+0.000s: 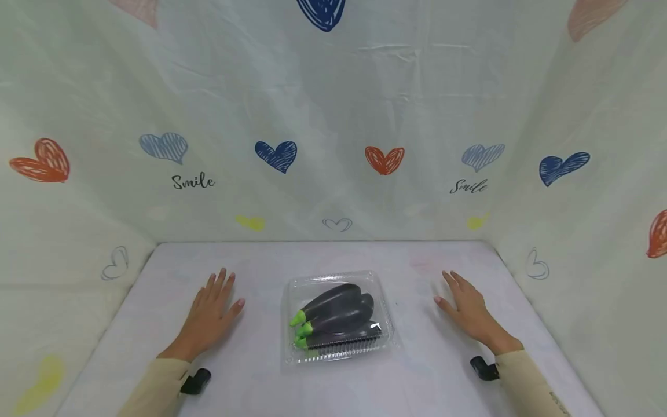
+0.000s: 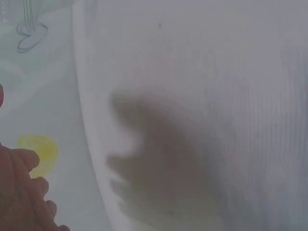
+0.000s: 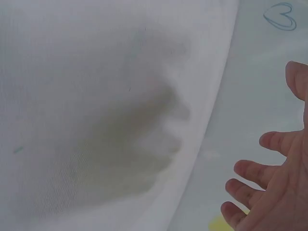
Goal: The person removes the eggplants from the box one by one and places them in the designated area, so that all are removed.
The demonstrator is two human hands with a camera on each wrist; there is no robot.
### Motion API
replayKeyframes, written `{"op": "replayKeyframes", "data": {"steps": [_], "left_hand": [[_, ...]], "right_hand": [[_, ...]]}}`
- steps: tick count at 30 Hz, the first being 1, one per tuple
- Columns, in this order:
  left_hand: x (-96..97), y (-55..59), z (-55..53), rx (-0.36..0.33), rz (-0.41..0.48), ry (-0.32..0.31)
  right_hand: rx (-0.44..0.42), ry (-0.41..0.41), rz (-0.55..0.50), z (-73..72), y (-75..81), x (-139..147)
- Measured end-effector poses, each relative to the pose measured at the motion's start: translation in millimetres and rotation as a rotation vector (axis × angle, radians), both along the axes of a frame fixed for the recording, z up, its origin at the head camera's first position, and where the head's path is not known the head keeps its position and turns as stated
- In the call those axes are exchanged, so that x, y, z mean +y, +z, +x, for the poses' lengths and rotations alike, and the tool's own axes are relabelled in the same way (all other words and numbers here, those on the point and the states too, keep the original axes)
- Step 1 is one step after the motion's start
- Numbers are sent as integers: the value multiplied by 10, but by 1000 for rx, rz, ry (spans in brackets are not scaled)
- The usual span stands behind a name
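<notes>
From the head, the table (image 1: pixel 250 382) and cloth wall (image 1: pixel 333 104) are seen from farther back, forward and down. From the wrists, the left hand (image 2: pixel 20 192) and right hand (image 3: pixel 284 192) are seen up close. Table and cloth wall are shared by all views.

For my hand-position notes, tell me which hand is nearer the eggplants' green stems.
Left. The left hand is to the left of the green stems, outside the clear container; the right hand is farther off, beyond the container's right side.

Pale, perhaps fabric walls (image 1: pixel 333 98) printed with hearts (image 1: pixel 277 156) stand behind a white table (image 1: pixel 250 382).
</notes>
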State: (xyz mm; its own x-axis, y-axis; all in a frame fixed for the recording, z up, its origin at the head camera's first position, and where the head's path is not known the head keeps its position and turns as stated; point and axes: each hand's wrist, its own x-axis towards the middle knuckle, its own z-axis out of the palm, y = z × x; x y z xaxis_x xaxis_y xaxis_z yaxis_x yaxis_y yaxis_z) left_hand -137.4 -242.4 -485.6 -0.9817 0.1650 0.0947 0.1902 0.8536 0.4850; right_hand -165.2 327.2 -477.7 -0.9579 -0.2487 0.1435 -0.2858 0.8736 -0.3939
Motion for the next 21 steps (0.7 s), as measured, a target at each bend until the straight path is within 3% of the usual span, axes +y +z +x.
{"op": "replayKeyframes", "data": {"steps": [9, 21], "left_hand": [[237, -19, 99, 14, 26, -19], [607, -10, 367, 38, 102, -63]], "right_hand": [[62, 88, -11, 180, 60, -329], [74, 169, -75, 432, 109, -733]]}}
